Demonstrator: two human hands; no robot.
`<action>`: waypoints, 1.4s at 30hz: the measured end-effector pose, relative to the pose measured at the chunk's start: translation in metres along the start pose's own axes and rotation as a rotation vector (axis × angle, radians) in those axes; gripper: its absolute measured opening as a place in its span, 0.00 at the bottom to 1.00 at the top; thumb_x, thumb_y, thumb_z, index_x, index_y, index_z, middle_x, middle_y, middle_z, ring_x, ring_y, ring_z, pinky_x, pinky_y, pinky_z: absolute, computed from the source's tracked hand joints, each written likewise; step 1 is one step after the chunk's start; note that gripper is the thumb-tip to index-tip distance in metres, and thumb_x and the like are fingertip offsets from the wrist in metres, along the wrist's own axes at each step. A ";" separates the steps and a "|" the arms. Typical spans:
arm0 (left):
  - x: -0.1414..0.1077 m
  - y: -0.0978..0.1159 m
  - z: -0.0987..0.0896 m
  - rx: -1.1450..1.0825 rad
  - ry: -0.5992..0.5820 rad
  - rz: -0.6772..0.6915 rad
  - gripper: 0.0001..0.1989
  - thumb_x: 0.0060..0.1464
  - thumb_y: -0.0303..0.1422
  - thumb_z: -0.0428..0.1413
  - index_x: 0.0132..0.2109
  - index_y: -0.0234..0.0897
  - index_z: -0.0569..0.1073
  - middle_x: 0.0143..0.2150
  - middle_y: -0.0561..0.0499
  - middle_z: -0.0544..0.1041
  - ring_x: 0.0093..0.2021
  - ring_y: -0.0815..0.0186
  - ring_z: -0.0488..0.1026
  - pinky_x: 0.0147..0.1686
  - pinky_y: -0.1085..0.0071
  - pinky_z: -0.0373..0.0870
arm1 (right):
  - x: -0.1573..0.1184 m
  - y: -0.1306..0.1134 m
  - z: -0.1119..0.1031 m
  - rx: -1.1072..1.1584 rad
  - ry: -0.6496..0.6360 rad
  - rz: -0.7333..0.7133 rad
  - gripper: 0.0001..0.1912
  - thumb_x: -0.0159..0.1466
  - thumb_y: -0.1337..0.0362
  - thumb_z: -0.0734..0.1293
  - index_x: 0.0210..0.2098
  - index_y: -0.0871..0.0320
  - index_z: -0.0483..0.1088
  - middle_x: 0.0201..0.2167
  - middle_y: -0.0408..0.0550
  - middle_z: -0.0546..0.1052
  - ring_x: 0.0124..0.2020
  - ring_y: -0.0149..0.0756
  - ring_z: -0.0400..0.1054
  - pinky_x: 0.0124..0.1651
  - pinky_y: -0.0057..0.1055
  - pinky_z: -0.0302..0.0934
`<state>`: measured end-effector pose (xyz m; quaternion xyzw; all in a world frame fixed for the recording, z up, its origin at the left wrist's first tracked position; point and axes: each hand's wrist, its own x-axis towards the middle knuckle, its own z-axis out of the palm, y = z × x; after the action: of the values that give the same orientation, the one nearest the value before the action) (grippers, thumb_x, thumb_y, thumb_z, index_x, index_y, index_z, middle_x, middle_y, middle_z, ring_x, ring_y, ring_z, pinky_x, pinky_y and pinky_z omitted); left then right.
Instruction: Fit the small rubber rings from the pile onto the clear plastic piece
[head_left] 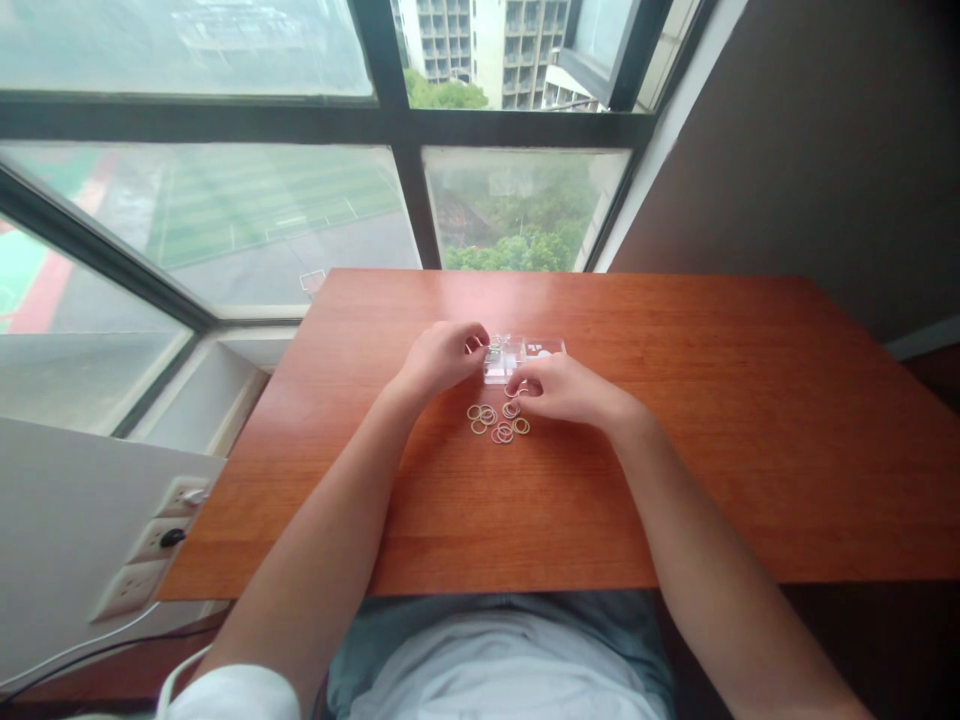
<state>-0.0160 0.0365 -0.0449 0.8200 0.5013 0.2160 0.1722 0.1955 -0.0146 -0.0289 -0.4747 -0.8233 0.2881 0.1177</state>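
A small clear plastic box (495, 376) sits on the wooden table, its clear lid (555, 347) laid back to the right. Some pale green bands show inside its left part. My left hand (444, 358) is at the box's left edge, fingers curled, fingertips touching or nearly touching it; what they grip is hidden. Just in front of the box, my right hand (561, 388) has thumb and fingers closed at a pale elastic hair tie (511, 391). Several more thin hair ties (502, 433), white, pink and yellow-green, lie loosely grouped below the hands.
The reddish-brown table (750, 430) reaches to a large framed window (525, 210) at the back. A grey wall (795, 150) rises on the right. Sockets with plugs (172, 537) and cables are at the lower left, beside the table's edge.
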 end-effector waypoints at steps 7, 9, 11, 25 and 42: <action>0.000 0.000 0.001 0.006 0.001 0.003 0.07 0.53 0.31 0.57 0.38 0.38 0.79 0.32 0.49 0.81 0.30 0.65 0.75 0.29 0.74 0.67 | 0.005 0.002 0.011 -0.102 -0.049 -0.016 0.05 0.56 0.70 0.67 0.28 0.56 0.76 0.26 0.44 0.77 0.29 0.32 0.66 0.31 0.27 0.53; 0.001 0.000 0.000 0.008 0.007 0.002 0.07 0.53 0.31 0.57 0.38 0.38 0.79 0.32 0.49 0.81 0.31 0.65 0.75 0.30 0.73 0.67 | 0.006 0.001 0.011 -0.119 -0.046 -0.016 0.04 0.56 0.69 0.67 0.28 0.57 0.76 0.26 0.45 0.77 0.30 0.33 0.66 0.31 0.27 0.53; 0.001 0.001 0.000 0.006 0.013 0.001 0.08 0.54 0.32 0.56 0.39 0.38 0.79 0.33 0.48 0.81 0.31 0.65 0.76 0.30 0.73 0.67 | 0.006 0.001 0.010 -0.100 -0.034 -0.012 0.05 0.57 0.69 0.67 0.29 0.57 0.76 0.27 0.45 0.77 0.30 0.33 0.66 0.32 0.27 0.53; 0.001 0.004 -0.002 0.000 0.030 0.011 0.08 0.53 0.31 0.56 0.38 0.37 0.79 0.32 0.48 0.81 0.31 0.65 0.76 0.31 0.73 0.68 | 0.007 0.002 0.009 0.013 0.162 -0.039 0.05 0.58 0.68 0.66 0.30 0.58 0.75 0.24 0.41 0.74 0.26 0.28 0.64 0.31 0.26 0.52; 0.000 0.030 0.003 -0.399 -0.006 0.108 0.09 0.57 0.35 0.57 0.36 0.33 0.78 0.30 0.50 0.78 0.30 0.70 0.70 0.29 0.74 0.65 | 0.011 0.007 0.006 -0.043 0.541 0.167 0.06 0.61 0.61 0.66 0.35 0.56 0.73 0.24 0.43 0.75 0.27 0.32 0.67 0.33 0.28 0.55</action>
<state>0.0080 0.0228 -0.0327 0.7960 0.4032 0.3176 0.3209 0.1917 -0.0045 -0.0389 -0.6031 -0.7258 0.1422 0.2987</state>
